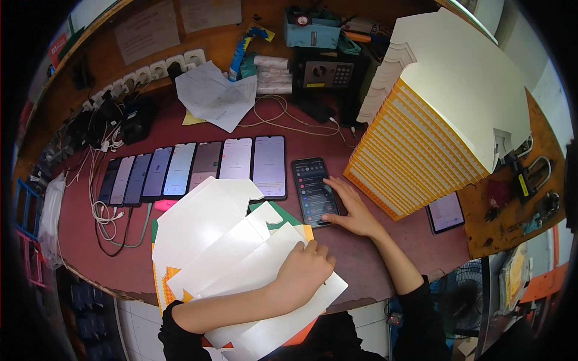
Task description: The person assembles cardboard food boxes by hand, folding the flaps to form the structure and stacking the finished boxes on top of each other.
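"Well, item one: right hand [354, 209]?"

"Open. Fingers and thumb spread at the right side of a dark phone [309, 180], tips on or just over its edge. The phone lies flat, screen lit, off the right end of the row of phones [270, 165]; that spread probably steadies it."

"Item two: left hand [308, 265]?"

"Fingers curled inward, resting on white cardboard sheets [208, 222]. Whether they pinch an edge, I cannot tell from where I stand. Forearm laid across the pile, likely as a weight against sliding, since the sheets overlap loosely and overhang the table [361, 266]."

"Item three: the row?"

"Eight phones, side by side, face up, presumably so each screen reads at a glance."

"Item four: tall stack [463, 90]?"

"Yellow-edged cardboard, right of the right hand, layer on layer, perhaps to save room. One further phone [447, 212] near its foot, screen up."
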Tool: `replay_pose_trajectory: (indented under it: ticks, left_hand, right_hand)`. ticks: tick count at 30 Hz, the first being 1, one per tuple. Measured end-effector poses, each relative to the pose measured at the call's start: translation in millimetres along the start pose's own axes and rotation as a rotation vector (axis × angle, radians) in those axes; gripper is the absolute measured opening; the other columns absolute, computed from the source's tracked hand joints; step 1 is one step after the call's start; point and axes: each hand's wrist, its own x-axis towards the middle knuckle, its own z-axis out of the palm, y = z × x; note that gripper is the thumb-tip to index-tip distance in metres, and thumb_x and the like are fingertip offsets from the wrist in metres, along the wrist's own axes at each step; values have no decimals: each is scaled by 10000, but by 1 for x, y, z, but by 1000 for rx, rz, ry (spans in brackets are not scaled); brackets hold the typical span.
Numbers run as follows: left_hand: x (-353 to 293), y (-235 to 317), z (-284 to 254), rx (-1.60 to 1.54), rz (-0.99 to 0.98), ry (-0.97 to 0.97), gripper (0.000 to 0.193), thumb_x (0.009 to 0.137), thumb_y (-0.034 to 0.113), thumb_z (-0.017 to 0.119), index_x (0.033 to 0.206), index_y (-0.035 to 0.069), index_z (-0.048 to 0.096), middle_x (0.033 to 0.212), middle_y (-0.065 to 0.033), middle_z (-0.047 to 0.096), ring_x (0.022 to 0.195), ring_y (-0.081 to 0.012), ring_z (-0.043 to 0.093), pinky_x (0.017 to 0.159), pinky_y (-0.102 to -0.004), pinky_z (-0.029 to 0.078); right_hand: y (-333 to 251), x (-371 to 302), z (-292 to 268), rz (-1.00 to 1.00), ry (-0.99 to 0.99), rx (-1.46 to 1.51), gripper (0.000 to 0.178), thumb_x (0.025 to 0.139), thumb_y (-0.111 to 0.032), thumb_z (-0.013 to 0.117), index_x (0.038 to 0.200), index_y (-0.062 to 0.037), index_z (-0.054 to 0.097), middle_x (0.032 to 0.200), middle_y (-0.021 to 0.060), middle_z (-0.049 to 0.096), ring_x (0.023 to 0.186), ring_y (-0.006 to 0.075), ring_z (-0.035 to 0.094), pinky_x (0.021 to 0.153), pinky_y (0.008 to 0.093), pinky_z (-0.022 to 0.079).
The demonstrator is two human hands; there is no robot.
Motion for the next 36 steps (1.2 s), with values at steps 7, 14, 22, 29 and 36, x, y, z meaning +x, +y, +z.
replay_pose_trajectory:
  ticks: [7, 14, 22, 29, 36]
  left_hand:
    - [-3, 2, -5, -12, 15, -16, 214, 659, 24, 616, 871, 16, 589, 866, -110, 562, 876, -240, 553, 714, -314, 414]
    - [-2, 3, -4, 1, 21, -18, 182, 692, 72, 609, 865, 16, 593, 857, -108, 568, 866, -232, 557, 707, -309, 413]
    - [-3, 4, -9, 22, 28, -20, 187, 703, 84, 606, 876, 15, 595, 849, -106, 568, 840, -227, 567, 704, -305, 414]
    - [-13, 15, -21, 115, -11, -18, 232, 693, 80, 610, 914, 19, 578, 922, -124, 572, 858, -226, 571, 751, -310, 415]
    - [-14, 22, -29, -15, -171, -291, 516, 743, 218, 654, 1171, 8, 455, 1167, -196, 484, 952, -357, 571, 750, -422, 465]
  right_hand:
    - [-11, 2, -7, -41, -46, 39, 953, 543, -386, 809, 1345, -186, 333, 1417, 220, 233, 1331, 387, 180, 1078, 459, 167]
    - [-4, -1, -7, -62, -127, -134, 1000, 520, -340, 822, 1360, -222, 293, 1433, 225, 188, 1339, 393, 144, 1089, 464, 144]
    - [-10, 0, -10, -28, -102, -17, 1027, 541, -298, 810, 1389, -199, 239, 1433, 224, 193, 1342, 378, 151, 1090, 464, 146]
    - [-11, -1, -11, -18, -62, 3, 780, 537, -245, 814, 1203, -198, 412, 1419, 227, 232, 1330, 393, 183, 1079, 458, 174]
    - [-4, 0, -7, -62, -40, 10, 665, 533, -223, 815, 1089, -175, 454, 1409, 226, 251, 1318, 405, 206, 1063, 463, 200]
